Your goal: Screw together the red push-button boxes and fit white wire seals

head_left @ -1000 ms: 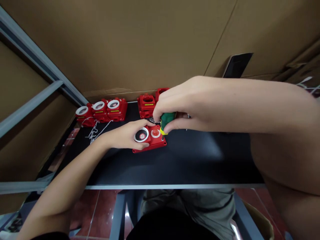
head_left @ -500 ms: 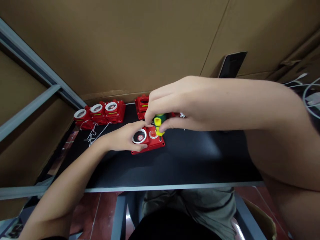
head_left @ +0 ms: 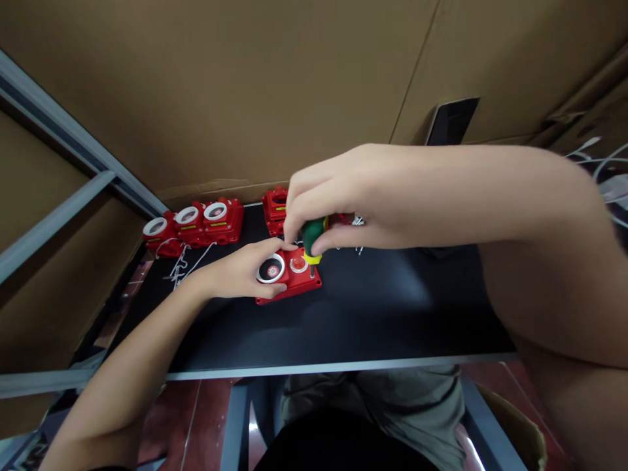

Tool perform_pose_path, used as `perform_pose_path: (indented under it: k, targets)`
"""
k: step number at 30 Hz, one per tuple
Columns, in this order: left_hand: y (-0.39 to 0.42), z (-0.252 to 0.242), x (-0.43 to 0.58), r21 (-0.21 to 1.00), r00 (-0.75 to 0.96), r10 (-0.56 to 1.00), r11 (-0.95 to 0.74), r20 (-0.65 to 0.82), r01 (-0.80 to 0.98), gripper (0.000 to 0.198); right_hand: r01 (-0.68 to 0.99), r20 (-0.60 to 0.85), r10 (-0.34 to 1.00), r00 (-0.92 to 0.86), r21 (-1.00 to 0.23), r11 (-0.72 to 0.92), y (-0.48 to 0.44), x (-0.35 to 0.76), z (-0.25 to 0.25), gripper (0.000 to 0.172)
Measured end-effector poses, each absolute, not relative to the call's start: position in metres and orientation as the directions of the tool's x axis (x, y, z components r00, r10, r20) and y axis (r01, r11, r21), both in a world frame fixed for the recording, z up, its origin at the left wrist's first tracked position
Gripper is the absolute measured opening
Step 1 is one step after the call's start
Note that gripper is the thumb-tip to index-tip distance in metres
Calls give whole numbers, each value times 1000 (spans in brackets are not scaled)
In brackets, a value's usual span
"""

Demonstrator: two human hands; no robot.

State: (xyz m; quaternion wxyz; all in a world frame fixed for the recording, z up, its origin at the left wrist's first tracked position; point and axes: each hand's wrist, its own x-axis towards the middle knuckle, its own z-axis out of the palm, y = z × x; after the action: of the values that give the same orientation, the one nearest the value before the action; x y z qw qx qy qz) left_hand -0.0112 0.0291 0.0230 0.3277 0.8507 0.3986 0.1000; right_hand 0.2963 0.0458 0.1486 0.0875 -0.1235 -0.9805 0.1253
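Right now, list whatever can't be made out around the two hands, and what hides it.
All in the head view:
Screwdriver: what its tip meets, too small to tell.
Red unit under the left hand: far-left part, covered by that hand.
Red housing behind the right hand: right part, covered by that hand.
Yellow label at back left: wording too small.

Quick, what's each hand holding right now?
Left hand: closed around one end of the red unit.
Right hand: closed on the green-and-yellow screwdriver.

Yellow labels (head_left: pixel 218 225) on red boxes (head_left: pixel 236 220), text illegible
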Motion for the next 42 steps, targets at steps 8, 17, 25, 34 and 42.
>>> perform_pose_path:
  k: [8,17,25,34,42]
  targets:
    - [30,22,-14,642,666,741,-472,-81,604,65,367,172,372,-912,-57,928,41,288,147,34]
    - [29,21,-13,629,658,746,-463,-104,625,68,344,160,366,-917,-151,927,46,292,147,29]
    - [28,22,-12,622,668,741,-492,-70,610,62,264,195,316,-929,-254,931,52,304,153,19]
    - [31,19,-13,660,667,738,-453,-99,599,67,556,208,544,-813,-3,831,35,285,142,57]
    - [28,21,-12,633,677,735,-501,-50,591,60,158,181,228,-957,-335,929,49,294,146,11]
